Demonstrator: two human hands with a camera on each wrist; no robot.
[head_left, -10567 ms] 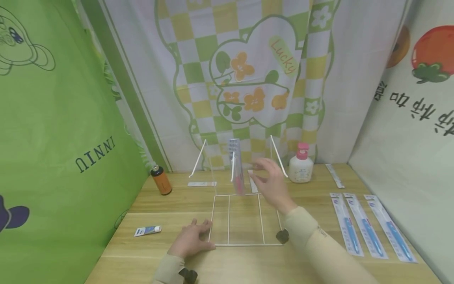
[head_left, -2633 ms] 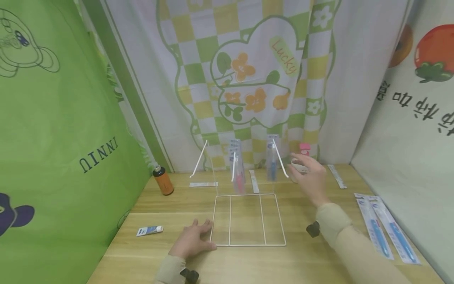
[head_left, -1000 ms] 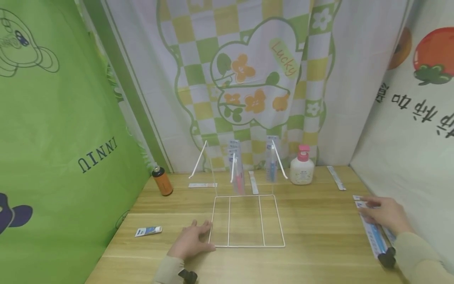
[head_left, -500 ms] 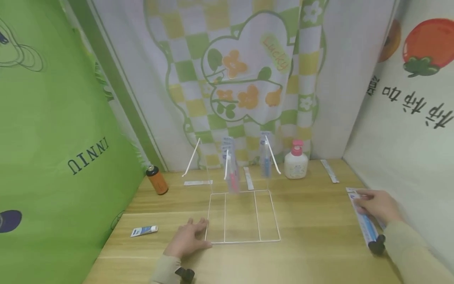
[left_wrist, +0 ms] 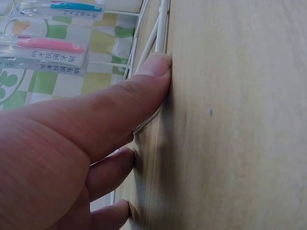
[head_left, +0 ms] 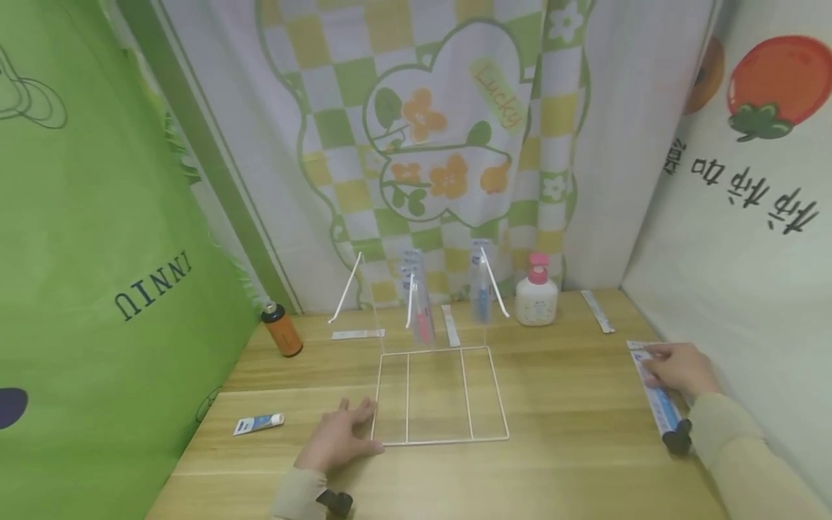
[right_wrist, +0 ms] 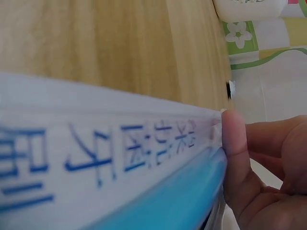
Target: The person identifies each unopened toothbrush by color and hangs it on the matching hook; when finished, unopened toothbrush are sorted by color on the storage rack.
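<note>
My left hand [head_left: 334, 437] rests at the front left corner of a white wire rack [head_left: 442, 441]. Its thumb presses the wire in the left wrist view, and its other fingers touch the wooden table. At the far right, my right hand [head_left: 682, 370] pinches the upper part of a packaged blue toothbrush [head_left: 659, 401], thumb on the face of the pack in the right wrist view. Pink packaged toothbrushes [head_left: 421, 303] hang on the rack's middle prong; a blue packaged toothbrush [head_left: 482, 285] hangs on the right prong. Whether another pack lies under the right hand, I cannot tell.
An orange bottle [head_left: 283, 331] stands at the back left, with a toothpaste tube [head_left: 258, 424] nearer the front. A pink-topped white pump bottle [head_left: 536, 296] stands behind the rack. Thin white packets [head_left: 597, 311] lie along the back of the table. Walls enclose the sides.
A blue toothbrush pack has gone from the table to the right prong. My right hand moved from that prong to the packs at right and grasped one. My left hand stayed at the rack.
</note>
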